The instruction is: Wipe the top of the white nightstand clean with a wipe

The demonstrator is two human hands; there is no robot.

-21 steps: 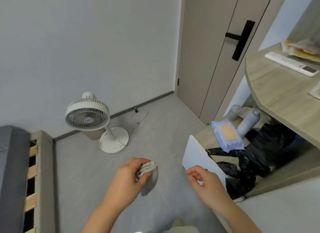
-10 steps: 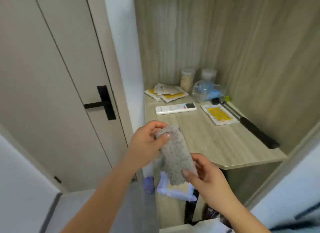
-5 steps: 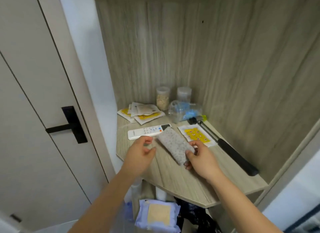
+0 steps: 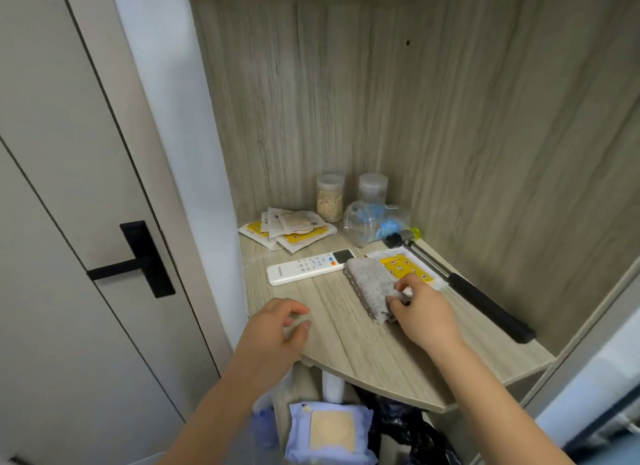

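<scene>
A folded grey dotted wipe [image 4: 372, 286] lies on the light wood-grain corner shelf [image 4: 349, 340], just right of a white remote. My right hand [image 4: 424, 314] rests on the wipe's near end, with fingers pinching its edge. My left hand [image 4: 273, 336] hovers over the shelf's front left edge, fingers apart and holding nothing. No white nightstand top is visible in this view.
On the shelf are a white remote [image 4: 310, 267], yellow sachets [image 4: 289, 230], two jars [image 4: 330, 198], a clear tipped jar [image 4: 375, 224], a yellow-printed packet [image 4: 403, 267] and a black rod [image 4: 464, 291]. A pack of wipes [image 4: 330, 431] and black bags [image 4: 412, 430] lie below. A door [image 4: 69, 187] stands at left.
The view swung from the floor up to the shelf. The wipe passed from my left hand to my right and now lies on the shelf; my left hand let go and drew back.
</scene>
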